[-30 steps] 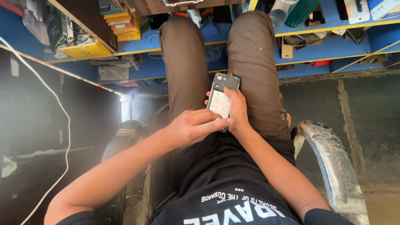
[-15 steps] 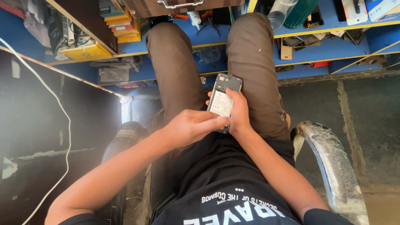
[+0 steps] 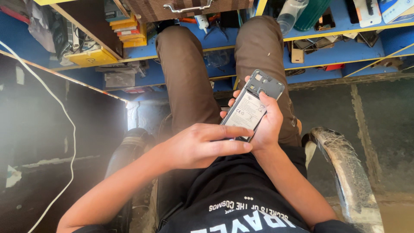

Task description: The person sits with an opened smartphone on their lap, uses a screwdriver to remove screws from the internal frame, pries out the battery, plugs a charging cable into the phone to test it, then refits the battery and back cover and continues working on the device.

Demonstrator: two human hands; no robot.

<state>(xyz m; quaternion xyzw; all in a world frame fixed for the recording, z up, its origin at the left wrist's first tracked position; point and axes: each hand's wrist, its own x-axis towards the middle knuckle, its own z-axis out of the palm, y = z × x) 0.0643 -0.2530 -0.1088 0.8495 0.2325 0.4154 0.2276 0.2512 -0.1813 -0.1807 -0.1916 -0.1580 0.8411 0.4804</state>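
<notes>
The person wore a black T-shirt with white printed lettering across the chest and short sleeves. Their brown trousers covered both legs. Both forearms were bare, without watch or rings.

Daylight from upper right, shelves bright. Left side sits in deep shadow with hazy washed-out glare. Centre sharp, slight softness and wide-angle stretch at edges. White cable overexposed.

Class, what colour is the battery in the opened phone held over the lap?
White battery, best seen in the head view.
</notes>
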